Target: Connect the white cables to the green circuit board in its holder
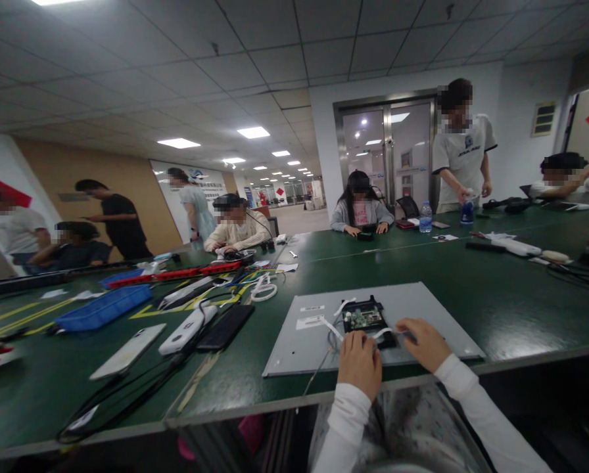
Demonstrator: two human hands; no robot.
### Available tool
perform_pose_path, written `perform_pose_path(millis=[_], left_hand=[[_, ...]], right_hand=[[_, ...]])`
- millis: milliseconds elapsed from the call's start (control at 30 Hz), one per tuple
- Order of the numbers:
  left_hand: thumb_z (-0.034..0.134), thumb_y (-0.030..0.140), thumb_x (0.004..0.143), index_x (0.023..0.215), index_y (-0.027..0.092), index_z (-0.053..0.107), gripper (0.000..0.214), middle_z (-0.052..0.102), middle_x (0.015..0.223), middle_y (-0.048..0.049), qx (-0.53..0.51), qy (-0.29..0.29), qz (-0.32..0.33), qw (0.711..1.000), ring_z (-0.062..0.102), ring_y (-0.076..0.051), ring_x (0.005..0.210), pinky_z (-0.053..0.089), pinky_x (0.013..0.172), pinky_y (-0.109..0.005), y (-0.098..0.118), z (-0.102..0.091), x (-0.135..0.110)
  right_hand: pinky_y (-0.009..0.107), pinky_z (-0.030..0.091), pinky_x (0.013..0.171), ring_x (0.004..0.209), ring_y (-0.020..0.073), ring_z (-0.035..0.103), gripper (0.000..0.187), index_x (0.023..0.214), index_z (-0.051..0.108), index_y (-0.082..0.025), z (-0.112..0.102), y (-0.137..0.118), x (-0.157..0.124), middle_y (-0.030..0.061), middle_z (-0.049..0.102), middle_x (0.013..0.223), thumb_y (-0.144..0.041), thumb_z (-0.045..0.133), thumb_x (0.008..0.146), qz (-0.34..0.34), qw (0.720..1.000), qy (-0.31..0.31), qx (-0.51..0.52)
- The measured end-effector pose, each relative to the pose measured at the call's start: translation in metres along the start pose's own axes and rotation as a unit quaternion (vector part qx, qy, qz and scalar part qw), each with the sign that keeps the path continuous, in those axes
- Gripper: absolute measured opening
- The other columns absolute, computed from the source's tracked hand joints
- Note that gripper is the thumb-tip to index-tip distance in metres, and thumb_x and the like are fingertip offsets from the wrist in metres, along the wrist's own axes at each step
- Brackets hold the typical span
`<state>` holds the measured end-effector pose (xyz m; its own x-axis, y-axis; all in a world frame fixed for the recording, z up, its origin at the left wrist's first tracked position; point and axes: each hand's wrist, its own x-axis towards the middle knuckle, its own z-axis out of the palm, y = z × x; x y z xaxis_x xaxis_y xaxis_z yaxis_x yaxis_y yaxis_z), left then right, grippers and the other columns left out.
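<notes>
A flat grey metal panel [294, 348] lies on the green table in front of me. Fixed to its middle is a black frame [346, 320] around a green circuit board [363, 318]. White flat cables [332, 328] run off the board's left side. My left hand [360, 364] rests at the board's near edge with curled fingers; whatever is under its fingertips is hidden. To its right, the fingers of my right hand [425, 343] are pinched at the end of a white ribbon cable [384, 333] that stretches between both hands.
On my left lie a white phone [128, 351], a white power bank [188, 328], a black phone [225, 327], black cables [141, 384] and a blue tray [104, 309]. Across the table are several people, a water bottle [425, 218] and a white handheld tool [518, 247].
</notes>
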<state>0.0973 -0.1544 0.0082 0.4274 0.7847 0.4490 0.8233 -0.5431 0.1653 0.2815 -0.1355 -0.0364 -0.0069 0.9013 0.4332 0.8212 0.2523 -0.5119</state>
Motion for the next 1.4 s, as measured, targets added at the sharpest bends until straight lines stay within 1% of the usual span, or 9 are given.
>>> perform_pose_path(millis=[167, 300, 433, 800, 1033, 1167, 1267, 1333, 1400], left_hand=[[0.041, 0.017, 0.077, 0.094, 0.019, 0.055, 0.022, 0.046, 0.095, -0.0054, 0.002, 0.002, 0.002, 1.0, 0.04, -0.019, 0.097, 0.032, 0.09, -0.037, 0.0, -0.001, 0.0], [0.041, 0.019, 0.078, 0.101, 0.021, 0.053, 0.025, 0.046, 0.097, -0.0056, 0.004, 0.003, 0.001, 1.0, 0.04, -0.02, 0.097, 0.032, 0.089, -0.038, 0.0, -0.001, -0.001], [0.041, 0.024, 0.08, 0.104, 0.022, 0.051, 0.026, 0.045, 0.099, -0.0061, 0.009, 0.006, 0.001, 1.0, 0.04, -0.02, 0.097, 0.032, 0.088, -0.039, 0.001, 0.0, -0.001], [0.041, 0.024, 0.08, 0.1, 0.021, 0.053, 0.024, 0.045, 0.099, -0.0064, 0.007, 0.011, 0.002, 1.0, 0.04, -0.02, 0.099, 0.031, 0.09, -0.039, -0.001, 0.003, -0.001], [0.04, 0.022, 0.08, 0.096, 0.02, 0.054, 0.021, 0.046, 0.097, -0.0062, 0.005, 0.014, 0.002, 1.0, 0.04, -0.02, 0.099, 0.033, 0.089, -0.04, 0.0, 0.0, -0.001], [0.04, 0.022, 0.08, 0.091, 0.019, 0.055, 0.019, 0.048, 0.091, -0.0056, 0.01, 0.032, 0.015, 0.999, 0.043, -0.02, 0.095, 0.031, 0.092, -0.042, -0.005, 0.007, -0.002], [0.04, 0.021, 0.079, 0.085, 0.018, 0.056, 0.017, 0.05, 0.086, -0.0054, 0.013, 0.049, 0.021, 0.999, 0.045, -0.019, 0.092, 0.029, 0.095, -0.042, -0.009, 0.013, -0.001], [0.038, 0.019, 0.08, 0.078, 0.017, 0.056, 0.018, 0.052, 0.08, -0.0049, 0.006, 0.064, 0.021, 0.998, 0.048, -0.018, 0.087, 0.029, 0.096, -0.042, -0.008, 0.009, 0.0], [0.036, 0.018, 0.081, 0.077, 0.018, 0.055, 0.02, 0.053, 0.076, -0.0041, -0.018, 0.096, 0.034, 0.995, 0.051, -0.016, 0.082, 0.03, 0.096, -0.042, 0.0, -0.008, -0.002]], right_hand=[[0.029, 0.036, 0.083, 0.09, 0.0173, 0.051, 0.032, 0.094, 0.056, -0.019, 0.0, 0.0, 0.0, 0.0041, 0.059, 0.092, -0.013, 0.042, 0.066, -0.003, 1.0, 0.005, 0.007], [0.03, 0.036, 0.084, 0.092, 0.0174, 0.05, 0.036, 0.099, 0.055, -0.018, -0.001, -0.002, -0.001, 0.0051, 0.059, 0.097, -0.012, 0.042, 0.066, -0.012, 1.0, 0.014, 0.016], [0.029, 0.037, 0.083, 0.09, 0.0169, 0.051, 0.035, 0.096, 0.055, -0.019, -0.003, -0.005, -0.002, 0.0039, 0.06, 0.092, -0.012, 0.041, 0.066, -0.017, 1.0, 0.006, 0.017], [0.028, 0.036, 0.082, 0.09, 0.016, 0.051, 0.031, 0.092, 0.056, -0.02, -0.001, -0.004, -0.001, 0.0028, 0.06, 0.089, -0.01, 0.041, 0.067, -0.006, 1.0, 0.005, 0.011], [0.029, 0.036, 0.083, 0.092, 0.0167, 0.05, 0.032, 0.094, 0.056, -0.019, 0.0, -0.003, -0.001, 0.0038, 0.06, 0.09, -0.01, 0.041, 0.067, -0.012, 1.0, 0.004, -0.015], [0.03, 0.036, 0.085, 0.094, 0.0176, 0.049, 0.034, 0.096, 0.056, -0.018, 0.001, -0.002, 0.0, 0.0052, 0.059, 0.095, -0.01, 0.041, 0.066, -0.02, 1.0, 0.001, -0.02], [0.032, 0.035, 0.088, 0.099, 0.0182, 0.048, 0.035, 0.102, 0.054, -0.017, -0.003, 0.001, 0.003, 0.0068, 0.057, 0.102, -0.014, 0.042, 0.069, -0.039, 0.999, -0.012, -0.011], [0.033, 0.033, 0.09, 0.102, 0.0185, 0.046, 0.036, 0.107, 0.052, -0.016, -0.008, 0.004, 0.006, 0.0076, 0.055, 0.106, -0.02, 0.044, 0.072, -0.065, 0.998, -0.022, -0.008], [0.035, 0.032, 0.092, 0.104, 0.0194, 0.044, 0.04, 0.111, 0.05, -0.017, -0.012, 0.007, 0.009, 0.0084, 0.054, 0.109, -0.029, 0.048, 0.073, -0.088, 0.995, -0.036, -0.014]])
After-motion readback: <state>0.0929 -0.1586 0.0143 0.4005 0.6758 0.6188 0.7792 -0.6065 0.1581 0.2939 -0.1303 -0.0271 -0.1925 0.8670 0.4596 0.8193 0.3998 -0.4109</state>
